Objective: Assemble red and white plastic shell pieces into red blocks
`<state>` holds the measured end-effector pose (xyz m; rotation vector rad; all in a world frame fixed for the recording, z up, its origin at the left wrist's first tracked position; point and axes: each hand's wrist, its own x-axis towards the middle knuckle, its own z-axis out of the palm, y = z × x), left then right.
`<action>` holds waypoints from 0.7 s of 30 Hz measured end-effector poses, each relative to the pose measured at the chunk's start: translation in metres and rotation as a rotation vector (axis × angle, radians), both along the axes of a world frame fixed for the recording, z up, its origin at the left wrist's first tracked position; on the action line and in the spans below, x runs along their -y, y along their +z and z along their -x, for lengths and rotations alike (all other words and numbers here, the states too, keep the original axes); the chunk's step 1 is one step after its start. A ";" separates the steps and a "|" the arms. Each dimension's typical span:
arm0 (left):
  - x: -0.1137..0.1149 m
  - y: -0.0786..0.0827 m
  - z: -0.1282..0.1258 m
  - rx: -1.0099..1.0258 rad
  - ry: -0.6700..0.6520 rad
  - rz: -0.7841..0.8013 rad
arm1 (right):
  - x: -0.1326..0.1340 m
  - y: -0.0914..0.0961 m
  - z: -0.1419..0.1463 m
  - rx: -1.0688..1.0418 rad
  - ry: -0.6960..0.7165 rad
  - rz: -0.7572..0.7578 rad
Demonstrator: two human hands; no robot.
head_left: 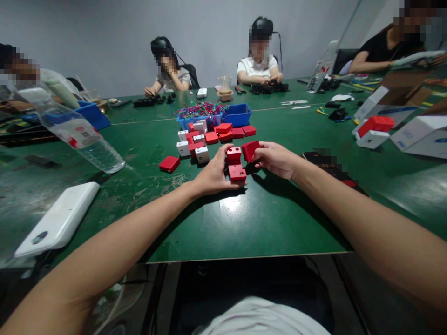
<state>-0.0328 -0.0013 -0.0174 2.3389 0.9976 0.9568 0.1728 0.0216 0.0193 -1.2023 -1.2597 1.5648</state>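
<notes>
My left hand (218, 172) curls round a group of red plastic blocks (236, 171) standing in a row on the green table. Its thumb and fingers press the row from both ends. Just right of that row, my right hand (275, 158) pinches a separate red block (250, 151), held tilted and a little off the table. Beyond my hands lies a cluster of red and white blocks, among them a white block (201, 155) and a red block (223, 128). One loose red block (169, 164) rests to the left of the cluster.
Blue bins (237, 115), one full of coloured wires (200, 110), stand behind the blocks. A tilted water bottle (75, 132) and a white power bank (57, 218) are on the left. At right lie a dark flat box (331, 170) and white boxes (422, 135). Several people sit around the table.
</notes>
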 end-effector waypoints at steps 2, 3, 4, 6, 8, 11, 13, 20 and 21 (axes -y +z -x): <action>0.000 0.000 0.000 0.000 0.003 -0.001 | 0.001 0.002 0.001 -0.036 -0.024 0.051; 0.000 0.000 0.000 -0.003 0.005 0.000 | 0.001 0.004 0.001 -0.052 -0.038 0.083; 0.000 0.000 0.000 -0.005 0.005 0.003 | 0.002 0.005 0.001 -0.068 -0.048 0.114; 0.001 0.001 0.000 -0.008 0.001 0.009 | 0.003 0.006 0.001 -0.094 -0.052 0.148; 0.001 0.001 0.000 -0.006 -0.005 0.008 | 0.005 0.005 0.001 -0.091 -0.018 0.129; 0.000 0.000 0.000 0.004 -0.016 0.002 | 0.006 0.002 0.000 -0.048 0.073 0.057; 0.000 0.000 0.000 0.008 -0.018 0.004 | 0.007 -0.001 -0.001 -0.017 0.114 0.018; 0.001 0.001 0.000 0.003 -0.010 0.020 | 0.006 0.000 -0.004 0.055 0.064 -0.057; 0.001 0.001 0.000 -0.001 -0.008 0.017 | 0.006 0.000 -0.004 0.052 0.051 -0.060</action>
